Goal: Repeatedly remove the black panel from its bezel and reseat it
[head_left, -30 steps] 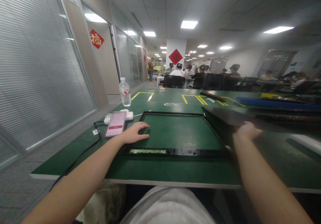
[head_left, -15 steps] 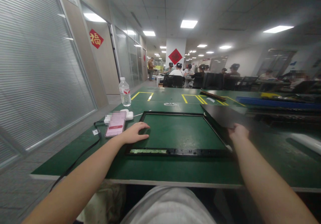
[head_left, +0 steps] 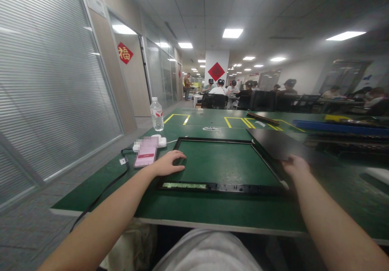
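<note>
A thin black rectangular frame (head_left: 234,188) lies flat on the green table, with a green strip along the left part of its near bar. My left hand (head_left: 168,164) rests over the frame's left side, fingers and thumb spread apart. At the right, a flat dark panel (head_left: 270,141) slants beside the frame's right bar. My right hand (head_left: 296,166) grips the near edge of this panel, fingertips partly hidden. Whether the panel touches the frame is hard to tell.
Left of the frame lie a phone (head_left: 146,153), a white charger (head_left: 161,141) and a black cable (head_left: 106,194). A water bottle (head_left: 157,117) stands behind them. Blue and dark long parts (head_left: 340,126) lie at the right. Several people sit at tables farther back.
The whole view has shifted slightly, with everything appearing a little lower and farther right. Both hands, the frame and the panel keep nearly the same places relative to each other.
</note>
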{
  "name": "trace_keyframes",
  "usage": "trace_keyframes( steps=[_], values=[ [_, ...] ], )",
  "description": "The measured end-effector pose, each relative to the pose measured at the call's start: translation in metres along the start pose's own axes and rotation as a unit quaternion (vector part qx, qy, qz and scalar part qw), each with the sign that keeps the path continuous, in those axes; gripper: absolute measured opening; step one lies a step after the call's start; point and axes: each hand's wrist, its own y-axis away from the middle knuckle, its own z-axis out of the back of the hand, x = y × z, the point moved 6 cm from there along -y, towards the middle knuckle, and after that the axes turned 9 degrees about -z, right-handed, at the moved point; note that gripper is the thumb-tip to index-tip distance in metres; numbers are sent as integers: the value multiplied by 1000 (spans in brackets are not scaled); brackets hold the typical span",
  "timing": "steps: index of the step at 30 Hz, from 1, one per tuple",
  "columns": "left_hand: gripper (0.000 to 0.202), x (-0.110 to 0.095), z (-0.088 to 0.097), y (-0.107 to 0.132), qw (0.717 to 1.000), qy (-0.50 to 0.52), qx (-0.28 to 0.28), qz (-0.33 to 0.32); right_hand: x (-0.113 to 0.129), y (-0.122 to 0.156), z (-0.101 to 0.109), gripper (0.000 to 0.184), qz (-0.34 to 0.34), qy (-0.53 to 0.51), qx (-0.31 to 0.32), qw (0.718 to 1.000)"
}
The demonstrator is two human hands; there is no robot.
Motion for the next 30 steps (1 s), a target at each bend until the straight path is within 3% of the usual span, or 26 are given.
trace_keyframes(
  steps=[2, 13, 22, 30],
  values=[
    [54, 2, 0, 0, 1000, 2, -4, 1, -1, 4, 1, 40, -13, 6, -25, 1000],
    [52, 0, 0, -1, 1000, 7, -11, -2, -2, 13, -3, 35, -33, -3, -30, 999],
    [53, -1, 1, -1, 1000, 9, -9, -1, 7, 20, -7, 27, 52, -9, -39, 998],
    [51, -2, 5, -2, 999, 16, -27, 6, 23, 47, -24, 21, 83, -22, -23, 996]
  ],
)
